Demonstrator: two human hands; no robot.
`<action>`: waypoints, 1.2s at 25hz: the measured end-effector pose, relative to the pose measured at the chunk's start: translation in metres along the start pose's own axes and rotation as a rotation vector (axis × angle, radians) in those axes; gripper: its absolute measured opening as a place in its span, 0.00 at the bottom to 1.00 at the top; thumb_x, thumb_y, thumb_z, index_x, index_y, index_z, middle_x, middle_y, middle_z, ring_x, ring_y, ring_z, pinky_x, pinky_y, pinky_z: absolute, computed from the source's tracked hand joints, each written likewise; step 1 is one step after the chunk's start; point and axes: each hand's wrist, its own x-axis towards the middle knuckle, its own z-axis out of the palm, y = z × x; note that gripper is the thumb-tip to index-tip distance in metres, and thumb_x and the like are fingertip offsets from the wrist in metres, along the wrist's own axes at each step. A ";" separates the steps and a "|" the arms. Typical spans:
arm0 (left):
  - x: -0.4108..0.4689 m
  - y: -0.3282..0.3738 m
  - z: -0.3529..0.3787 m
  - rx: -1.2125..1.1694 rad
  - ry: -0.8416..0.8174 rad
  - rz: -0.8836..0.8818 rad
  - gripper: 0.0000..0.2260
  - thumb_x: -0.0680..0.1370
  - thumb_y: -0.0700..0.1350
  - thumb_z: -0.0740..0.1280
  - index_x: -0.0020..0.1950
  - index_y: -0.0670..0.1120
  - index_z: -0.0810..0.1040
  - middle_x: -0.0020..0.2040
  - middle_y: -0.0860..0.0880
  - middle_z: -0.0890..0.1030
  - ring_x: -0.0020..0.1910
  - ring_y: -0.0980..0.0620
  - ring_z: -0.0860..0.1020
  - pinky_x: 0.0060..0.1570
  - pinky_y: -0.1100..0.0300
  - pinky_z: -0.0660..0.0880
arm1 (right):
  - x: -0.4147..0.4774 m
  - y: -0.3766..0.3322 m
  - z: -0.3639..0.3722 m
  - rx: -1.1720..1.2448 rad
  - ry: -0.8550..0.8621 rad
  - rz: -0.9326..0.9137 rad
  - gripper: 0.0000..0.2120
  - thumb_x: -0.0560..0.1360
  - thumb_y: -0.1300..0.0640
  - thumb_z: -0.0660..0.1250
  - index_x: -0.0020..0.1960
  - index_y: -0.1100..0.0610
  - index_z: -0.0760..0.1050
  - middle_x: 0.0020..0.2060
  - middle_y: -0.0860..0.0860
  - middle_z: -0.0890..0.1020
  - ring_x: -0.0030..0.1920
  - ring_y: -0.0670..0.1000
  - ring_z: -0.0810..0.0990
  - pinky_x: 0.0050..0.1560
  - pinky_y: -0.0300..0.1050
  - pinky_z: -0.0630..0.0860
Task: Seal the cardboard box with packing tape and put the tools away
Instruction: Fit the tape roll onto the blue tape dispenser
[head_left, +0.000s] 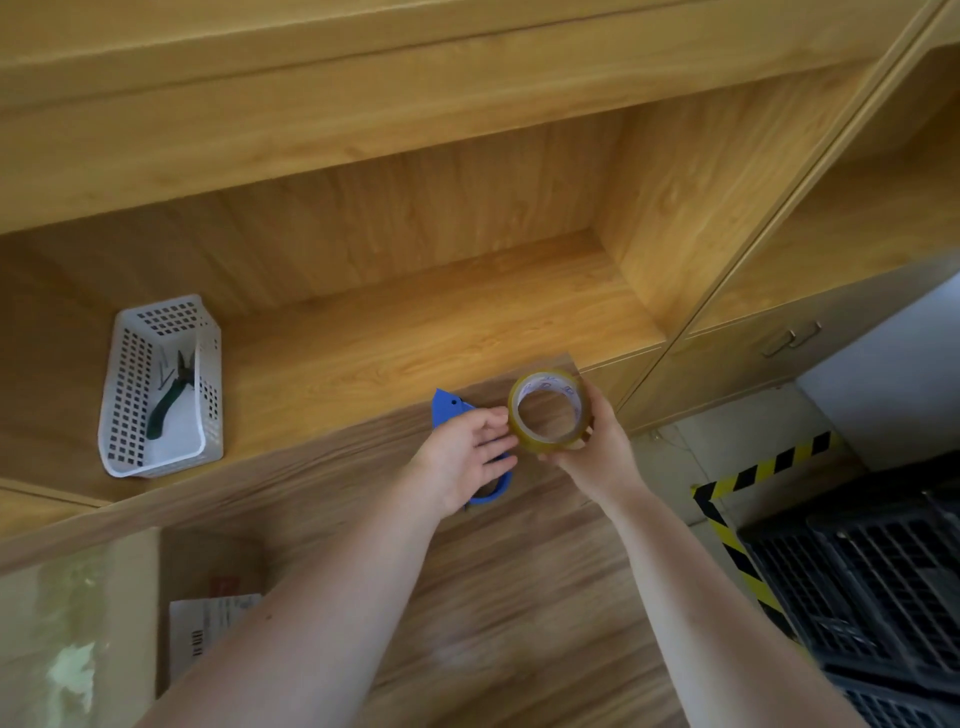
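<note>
**boxguy:** so where's everything at right now?

**tapefan:** right hand (587, 447) is closed around the tape roll (549, 408) just right of centre frame, lifted a bit off the table (519, 597); left hand (465, 457) sits right beside it, fingers resting on the blue tape dispenser (448, 409), though I can't tell if it's really gripping or just steadying it; my guess is the roll is held ring-on so it can be slid onto or off the dispenser

**boxguy:** and the box?

**tapefan:** cardboard box (208, 582) is down in the lower left corner, mostly cut off, shipping label (205, 626) visible; glossy tape seems to cover its left part, hard to be sure; white basket (161, 387) on the shelf at left already holds pliers (169, 400), so that's probably where the tools go
</note>
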 end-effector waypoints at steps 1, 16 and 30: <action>0.001 -0.004 0.001 -0.028 -0.012 -0.012 0.17 0.79 0.38 0.61 0.68 0.39 0.73 0.68 0.39 0.74 0.68 0.42 0.73 0.67 0.45 0.70 | -0.001 0.000 -0.001 0.007 0.009 0.008 0.44 0.64 0.64 0.78 0.73 0.51 0.60 0.51 0.36 0.74 0.58 0.45 0.74 0.54 0.34 0.74; 0.020 -0.019 0.020 -0.010 -0.052 -0.047 0.31 0.76 0.36 0.66 0.77 0.50 0.60 0.76 0.36 0.61 0.74 0.38 0.63 0.69 0.40 0.66 | 0.010 0.033 0.007 -0.019 0.010 0.093 0.43 0.65 0.69 0.76 0.74 0.61 0.57 0.57 0.48 0.70 0.58 0.43 0.68 0.45 0.20 0.63; 0.002 -0.024 0.012 0.030 -0.056 -0.014 0.26 0.77 0.37 0.65 0.73 0.50 0.65 0.73 0.40 0.67 0.71 0.38 0.68 0.68 0.40 0.68 | -0.002 0.043 0.006 -0.106 0.033 0.112 0.51 0.66 0.58 0.77 0.78 0.52 0.47 0.75 0.53 0.64 0.74 0.52 0.64 0.70 0.50 0.67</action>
